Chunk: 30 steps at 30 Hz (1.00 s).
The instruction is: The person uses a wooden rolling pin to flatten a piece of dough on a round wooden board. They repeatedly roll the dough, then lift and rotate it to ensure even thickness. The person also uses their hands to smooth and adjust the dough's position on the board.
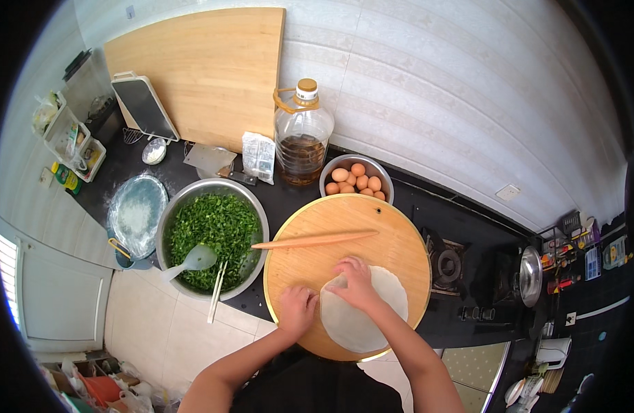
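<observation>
A thin round sheet of dough lies on a round wooden board. At its left edge my left hand is closed, fingertips together against the rim. My right hand reaches over the upper left part of the sheet, its fingers bent and pinching the edge; the fingertips are partly hidden. Beyond both hands a tapered wooden rolling pin rests across the board. Left of the board stands a steel bowl of chopped greens, with a translucent spoon and chopsticks in it.
Behind the board are a bowl of eggs and a large oil jug. A floured, covered basin stands far left, near a cleaver. A gas burner lies to the right. A large board leans on the wall.
</observation>
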Motion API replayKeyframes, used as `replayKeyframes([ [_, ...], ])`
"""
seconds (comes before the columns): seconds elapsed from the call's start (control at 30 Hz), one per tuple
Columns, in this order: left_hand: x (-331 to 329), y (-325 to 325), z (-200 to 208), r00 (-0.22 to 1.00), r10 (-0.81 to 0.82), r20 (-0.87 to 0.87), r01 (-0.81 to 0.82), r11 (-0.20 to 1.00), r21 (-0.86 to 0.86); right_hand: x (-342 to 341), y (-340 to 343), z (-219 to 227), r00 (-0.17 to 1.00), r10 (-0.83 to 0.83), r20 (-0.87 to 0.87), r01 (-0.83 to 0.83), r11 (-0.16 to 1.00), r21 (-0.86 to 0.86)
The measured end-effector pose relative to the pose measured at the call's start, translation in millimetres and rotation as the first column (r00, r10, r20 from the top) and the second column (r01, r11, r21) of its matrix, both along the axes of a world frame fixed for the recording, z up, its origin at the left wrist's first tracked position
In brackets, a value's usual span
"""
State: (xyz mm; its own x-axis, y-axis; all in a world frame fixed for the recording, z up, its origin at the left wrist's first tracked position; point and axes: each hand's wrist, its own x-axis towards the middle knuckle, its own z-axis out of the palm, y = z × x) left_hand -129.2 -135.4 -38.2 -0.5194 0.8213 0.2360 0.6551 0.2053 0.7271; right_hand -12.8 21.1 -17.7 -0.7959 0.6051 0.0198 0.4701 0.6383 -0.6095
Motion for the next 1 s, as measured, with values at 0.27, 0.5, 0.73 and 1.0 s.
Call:
replayKeyframes([
  [0.27, 15.5, -14.3, 8.5, 0.999, 0.020, 0.034, -0.018, 0.999, -0.037, 27.3, -20.5, 12.3, 0.997, -0.063, -0.037, 0.062, 0.997, -0.036],
  [0.5, 19.3, -13.3, 1.8, 0.999, 0.051, -0.015, -0.052, 0.997, -0.052, 30.7, -26.7, 6.6, 0.998, -0.055, -0.022, 0.055, 0.998, 0.011],
  [0.73, 22.4, -12.7, 5.4, 0.997, 0.069, -0.017, -0.069, 0.997, -0.033, -1.2, -23.1, 8.5, 0.998, 0.018, 0.068, -0.022, 0.998, 0.058],
  [1.0, 23.3, -14.3, -1.1, 0.997, 0.062, -0.044, -0.063, 0.998, -0.026, -21.5, -19.1, 1.6, 0.986, 0.041, 0.163, -0.059, 0.992, 0.110],
])
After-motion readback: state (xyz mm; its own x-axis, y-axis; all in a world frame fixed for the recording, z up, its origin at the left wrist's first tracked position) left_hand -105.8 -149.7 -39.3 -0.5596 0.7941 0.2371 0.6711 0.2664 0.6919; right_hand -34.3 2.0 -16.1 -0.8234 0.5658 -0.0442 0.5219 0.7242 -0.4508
